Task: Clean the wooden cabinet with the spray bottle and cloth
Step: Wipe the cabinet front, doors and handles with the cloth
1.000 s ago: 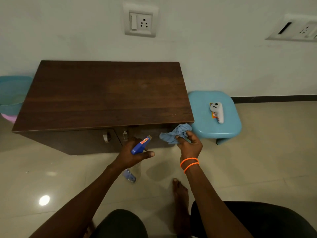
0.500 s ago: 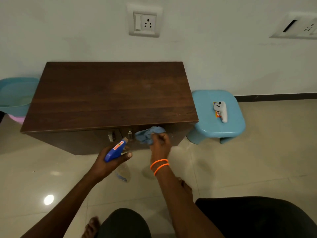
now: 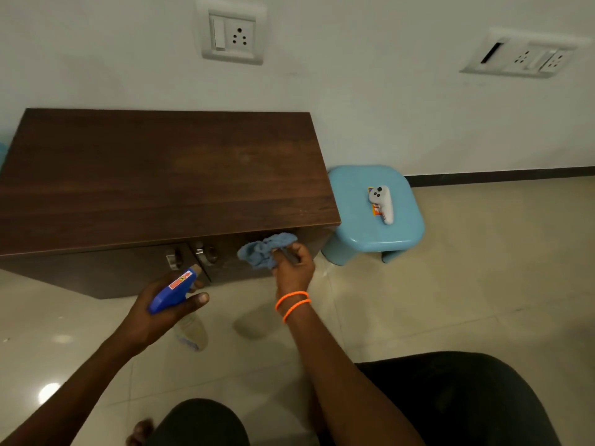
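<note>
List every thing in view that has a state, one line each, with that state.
wooden cabinet: both front doors closed
spray bottle: gripped in the left hand, nozzle toward the cabinet front
cloth: bunched, held by the right hand against the cabinet's right door
blue stool: upright beside the cabinet
white controller: lying flat on the stool

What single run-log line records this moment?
left hand: holds spray bottle | right hand: presses cloth on cabinet front | stage: wiping
</note>
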